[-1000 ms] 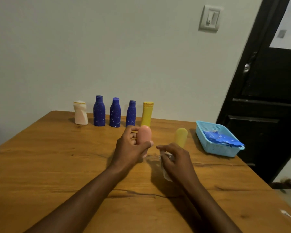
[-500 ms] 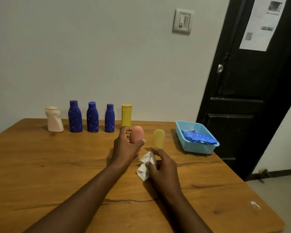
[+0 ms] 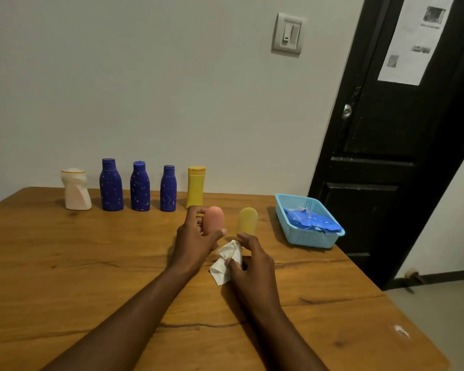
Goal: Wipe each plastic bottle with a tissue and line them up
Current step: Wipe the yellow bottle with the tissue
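Note:
My left hand [image 3: 196, 238] grips a rounded pink bottle [image 3: 214, 218] that stands upright near the middle of the wooden table [image 3: 65, 263]. Just to its right my right hand [image 3: 252, 263] pinches a crumpled white tissue [image 3: 227, 262] close to the bottle's base. A rounded yellow bottle [image 3: 247, 220] stands behind my right hand. Along the far edge a row stands: a white bottle [image 3: 76, 190], three blue speckled bottles [image 3: 111, 185] [image 3: 140, 186] [image 3: 168, 188], and a tall yellow bottle [image 3: 195, 186].
A light blue plastic basket [image 3: 308, 219] with blue wrappers inside sits at the table's right side. A black door [image 3: 394, 129] stands beyond the right edge, and a light switch [image 3: 287, 33] is on the wall.
The view has swung left and up. My right hand now shows the tissue, held beside the pink bottle; my left hand keeps its grip on that bottle.

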Tool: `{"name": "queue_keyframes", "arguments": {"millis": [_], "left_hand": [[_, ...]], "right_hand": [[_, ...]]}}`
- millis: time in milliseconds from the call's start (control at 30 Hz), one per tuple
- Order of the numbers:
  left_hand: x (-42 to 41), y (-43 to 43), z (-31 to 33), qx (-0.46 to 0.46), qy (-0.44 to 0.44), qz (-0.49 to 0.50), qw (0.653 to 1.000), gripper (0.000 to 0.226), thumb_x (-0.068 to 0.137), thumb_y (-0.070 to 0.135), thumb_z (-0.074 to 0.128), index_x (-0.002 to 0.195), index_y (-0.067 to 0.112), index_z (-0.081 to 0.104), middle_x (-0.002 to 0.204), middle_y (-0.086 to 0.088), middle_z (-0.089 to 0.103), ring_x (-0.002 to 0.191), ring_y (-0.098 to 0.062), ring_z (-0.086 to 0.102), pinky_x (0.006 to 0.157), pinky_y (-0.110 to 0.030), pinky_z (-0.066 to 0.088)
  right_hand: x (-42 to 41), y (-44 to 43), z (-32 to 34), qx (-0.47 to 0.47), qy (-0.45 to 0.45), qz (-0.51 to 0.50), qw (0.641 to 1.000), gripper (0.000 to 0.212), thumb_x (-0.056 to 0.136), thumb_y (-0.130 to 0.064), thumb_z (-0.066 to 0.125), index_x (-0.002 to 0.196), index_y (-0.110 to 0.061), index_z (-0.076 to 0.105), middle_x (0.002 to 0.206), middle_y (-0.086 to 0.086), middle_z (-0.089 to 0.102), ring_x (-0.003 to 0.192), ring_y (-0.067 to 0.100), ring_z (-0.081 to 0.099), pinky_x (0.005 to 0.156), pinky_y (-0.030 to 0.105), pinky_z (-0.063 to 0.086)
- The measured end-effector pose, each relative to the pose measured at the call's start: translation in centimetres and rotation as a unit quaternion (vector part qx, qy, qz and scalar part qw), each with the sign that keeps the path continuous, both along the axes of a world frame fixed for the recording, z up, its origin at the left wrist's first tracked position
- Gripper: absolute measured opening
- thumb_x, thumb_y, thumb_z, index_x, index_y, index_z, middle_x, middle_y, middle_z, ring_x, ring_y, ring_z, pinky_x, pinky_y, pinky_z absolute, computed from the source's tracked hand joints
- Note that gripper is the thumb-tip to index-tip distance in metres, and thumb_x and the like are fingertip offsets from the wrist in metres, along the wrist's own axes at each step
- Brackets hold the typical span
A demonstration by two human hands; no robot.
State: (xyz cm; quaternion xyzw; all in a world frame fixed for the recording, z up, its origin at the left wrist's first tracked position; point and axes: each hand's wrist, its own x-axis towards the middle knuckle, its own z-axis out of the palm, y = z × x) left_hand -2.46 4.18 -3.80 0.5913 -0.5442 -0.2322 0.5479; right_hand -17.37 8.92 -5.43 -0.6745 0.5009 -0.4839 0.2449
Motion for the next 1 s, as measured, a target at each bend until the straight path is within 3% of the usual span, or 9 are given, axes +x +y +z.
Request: {"name": "queue_keyframes", "arguments": {"millis": [133, 233, 367, 500, 667, 767, 833, 900, 1000], "left_hand": [[0.1, -0.1, -0.2, 0.006, 0.008, -0.013, 1.0, 0.069, 0.083, 0.021, 0.085, 0.138, 0.023, 0.044, 0.144, -0.011, 0.056, 0.107, -0.014, 0.056, 0.05, -0.004, 0.046], [0.2, -0.2, -0.4, 0.007, 0.01, -0.022, 1.0, 0.07, 0.083, 0.021, 0.085, 0.138, 0.026, 0.043, 0.144, -0.011, 0.055, 0.107, -0.014, 0.057, 0.052, -0.01, 0.051], [0.5, 0.0, -0.5, 0.005, 0.027, -0.036, 0.999, 0.081, 0.077, 0.03, 0.09, 0.14, 0.035, 0.038, 0.146, -0.009, 0.056, 0.111, -0.02, 0.063, 0.079, -0.033, 0.063], [1.1, 1.0, -0.6, 0.005, 0.043, -0.053, 0.998, 0.097, 0.069, 0.047, 0.092, 0.145, 0.044, 0.032, 0.151, -0.004, 0.05, 0.127, -0.024, 0.058, 0.098, -0.048, 0.057], [2.4, 3.2, 0.4, -0.002, 0.085, -0.062, 0.994, 0.089, 0.076, 0.053, 0.084, 0.148, 0.045, 0.032, 0.156, 0.002, 0.044, 0.135, -0.018, 0.045, 0.084, -0.037, 0.059], [3.8, 4.1, 1.7, -0.009, 0.084, -0.052, 0.995, 0.069, 0.084, 0.051, 0.078, 0.142, 0.046, 0.04, 0.15, 0.008, 0.047, 0.133, -0.016, 0.046, 0.092, -0.047, 0.059], [5.0, 4.0, 3.0, -0.029, 0.033, -0.027, 0.999, 0.05, 0.091, 0.047, 0.073, 0.134, 0.043, 0.047, 0.142, 0.011, 0.052, 0.131, -0.013, 0.05, 0.1, -0.043, 0.053], [6.4, 3.2, 4.6, -0.061, -0.037, -0.002, 0.997, 0.037, 0.095, 0.038, 0.071, 0.127, 0.036, 0.053, 0.132, 0.012, 0.057, 0.125, -0.011, 0.055, 0.096, -0.029, 0.049], [8.3, 1.4, 7.1, -0.082, -0.125, 0.007, 0.989, 0.037, 0.095, 0.029, 0.072, 0.13, 0.025, 0.059, 0.131, 0.006, 0.06, 0.12, -0.007, 0.056, 0.095, -0.025, 0.048]], "right_hand": [[-0.1, 0.0, 0.1, 0.003, -0.002, -0.002, 1.0, 0.057, 0.086, -0.009, 0.068, 0.131, -0.04, 0.051, 0.119, -0.024, 0.059, 0.105, 0.001, 0.063, 0.09, 0.032, 0.058], [-0.1, 0.0, 0.1, -0.004, -0.001, -0.007, 1.0, 0.057, 0.085, -0.01, 0.068, 0.129, -0.042, 0.05, 0.117, -0.025, 0.059, 0.105, 0.0, 0.063, 0.09, 0.032, 0.057], [-0.1, 0.1, 0.3, -0.005, -0.006, -0.009, 1.0, 0.059, 0.086, -0.009, 0.068, 0.127, -0.046, 0.048, 0.112, -0.031, 0.056, 0.104, -0.003, 0.062, 0.089, 0.028, 0.057], [0.0, 0.2, 0.4, -0.018, -0.017, -0.016, 1.0, 0.062, 0.087, -0.011, 0.069, 0.135, -0.042, 0.046, 0.121, -0.024, 0.057, 0.105, -0.001, 0.063, 0.09, 0.028, 0.057], [-0.1, 1.1, 1.2, -0.033, -0.074, -0.005, 0.997, 0.061, 0.089, -0.016, 0.075, 0.138, -0.038, 0.047, 0.125, -0.022, 0.058, 0.106, 0.001, 0.066, 0.088, 0.025, 0.059], [0.0, 1.5, 2.7, -0.059, -0.087, 0.013, 0.994, 0.062, 0.087, -0.014, 0.077, 0.138, -0.033, 0.048, 0.116, -0.027, 0.058, 0.101, -0.013, 0.063, 0.081, 0.013, 0.055], [0.2, 1.3, 4.2, -0.085, -0.065, 0.029, 0.994, 0.061, 0.087, -0.015, 0.077, 0.139, -0.031, 0.049, 0.113, -0.029, 0.057, 0.103, -0.017, 0.059, 0.079, 0.011, 0.055], [0.7, 0.6, 6.2, -0.119, -0.049, 0.038, 0.991, 0.055, 0.088, -0.015, 0.075, 0.135, -0.032, 0.052, 0.111, -0.026, 0.059, 0.102, -0.011, 0.062, 0.078, 0.014, 0.057], [1.9, -1.2, 9.4, -0.167, -0.037, 0.042, 0.984, 0.035, 0.091, -0.015, 0.071, 0.123, -0.026, 0.061, 0.106, -0.013, 0.068, 0.095, 0.002, 0.067, 0.076, 0.017, 0.057]]}}
